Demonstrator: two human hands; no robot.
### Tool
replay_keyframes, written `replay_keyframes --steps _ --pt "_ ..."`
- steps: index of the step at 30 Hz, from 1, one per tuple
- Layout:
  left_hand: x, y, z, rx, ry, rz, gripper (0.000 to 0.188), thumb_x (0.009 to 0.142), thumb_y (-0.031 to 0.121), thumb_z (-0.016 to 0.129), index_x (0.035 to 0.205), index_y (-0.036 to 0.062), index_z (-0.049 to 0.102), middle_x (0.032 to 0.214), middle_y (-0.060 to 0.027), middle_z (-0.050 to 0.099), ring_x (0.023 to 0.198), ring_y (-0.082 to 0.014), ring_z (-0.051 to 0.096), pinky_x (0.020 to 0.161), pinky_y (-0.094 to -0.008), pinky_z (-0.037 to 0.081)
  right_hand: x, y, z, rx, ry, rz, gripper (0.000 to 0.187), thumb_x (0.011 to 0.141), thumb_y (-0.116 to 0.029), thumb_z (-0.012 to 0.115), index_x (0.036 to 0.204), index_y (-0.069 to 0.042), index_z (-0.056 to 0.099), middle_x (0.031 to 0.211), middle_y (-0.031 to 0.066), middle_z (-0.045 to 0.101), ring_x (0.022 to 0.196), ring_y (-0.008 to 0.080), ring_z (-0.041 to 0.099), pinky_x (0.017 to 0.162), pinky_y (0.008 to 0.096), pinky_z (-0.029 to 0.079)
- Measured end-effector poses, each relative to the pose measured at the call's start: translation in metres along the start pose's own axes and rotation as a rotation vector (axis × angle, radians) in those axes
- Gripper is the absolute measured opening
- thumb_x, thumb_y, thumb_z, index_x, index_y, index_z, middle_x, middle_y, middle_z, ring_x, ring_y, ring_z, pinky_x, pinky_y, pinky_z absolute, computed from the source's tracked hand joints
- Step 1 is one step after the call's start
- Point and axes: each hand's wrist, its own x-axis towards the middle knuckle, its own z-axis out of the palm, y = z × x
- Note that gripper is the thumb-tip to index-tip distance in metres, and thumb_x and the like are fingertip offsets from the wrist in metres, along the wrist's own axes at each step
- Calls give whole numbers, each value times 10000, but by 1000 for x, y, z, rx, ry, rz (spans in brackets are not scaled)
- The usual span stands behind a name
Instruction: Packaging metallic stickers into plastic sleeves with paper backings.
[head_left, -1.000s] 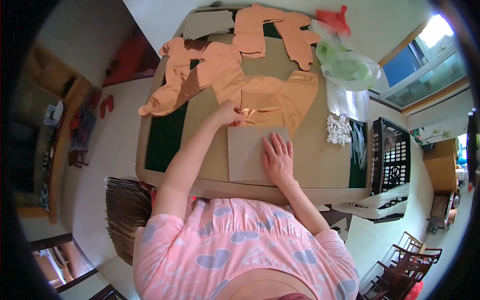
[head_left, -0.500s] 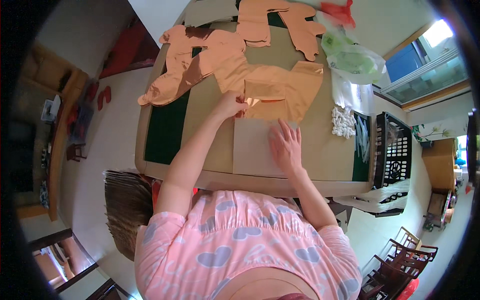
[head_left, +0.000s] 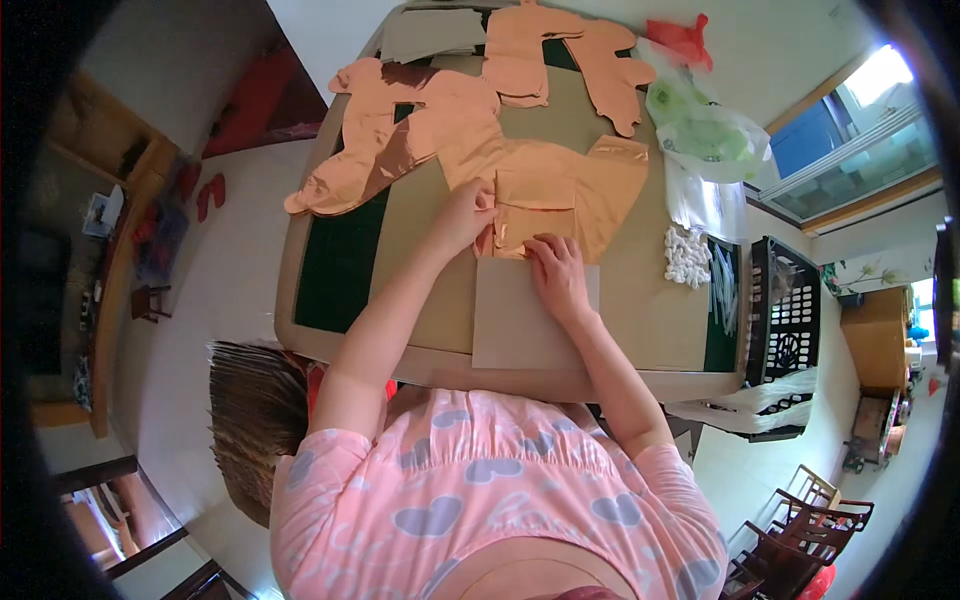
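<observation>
A flat, copper-coloured foil balloon lies across the table, its near end folded into a squarish panel. My left hand pinches the left edge of that panel. At the panel's near edge, the bent fingers of my right hand grip the foil, thumb side toward the middle. Partly under my right hand is a grey rectangular card, its far edge meeting the foil. How far the card reaches beneath the foil is hidden.
More flat foil balloons and grey cards lie at the far side. On the right are a plastic bag, small white pieces, clear thin strips and a black crate. A cardboard stack stands left of me.
My right hand has gone from lying spread on the card to gripping the foil's near edge. The card sits slightly nearer me. My left hand keeps its pinch at the left edge.
</observation>
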Motion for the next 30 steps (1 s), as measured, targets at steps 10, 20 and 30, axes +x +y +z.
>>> replay_keyframes --steps 10,20,30 --pt "-3 -6 -12 599 -244 681 180 814 117 643 991 97 672 1051 -54 641 1037 -265 571 921 -365 465 -1 -1 3 -52 -1 -31 235 816 -50 625 1049 -80 617 1055 94 582 987 315 518 879 422 439" --pt "11 14 1 353 -242 472 263 835 114 640 1097 84 642 924 -111 659 929 -296 617 849 -395 482 0 -8 -4 -100 -53 -18 376 824 -51 595 1190 -137 611 1083 77 574 1002 295 516 883 416 438" --pt "-10 -21 13 459 182 741 209 789 84 674 988 78 612 963 -105 559 987 -292 539 811 -389 476 -2 -7 -1 -94 -74 -4 363 816 -61 590 1170 -133 621 1077 84 576 1015 297 520 896 425 436"
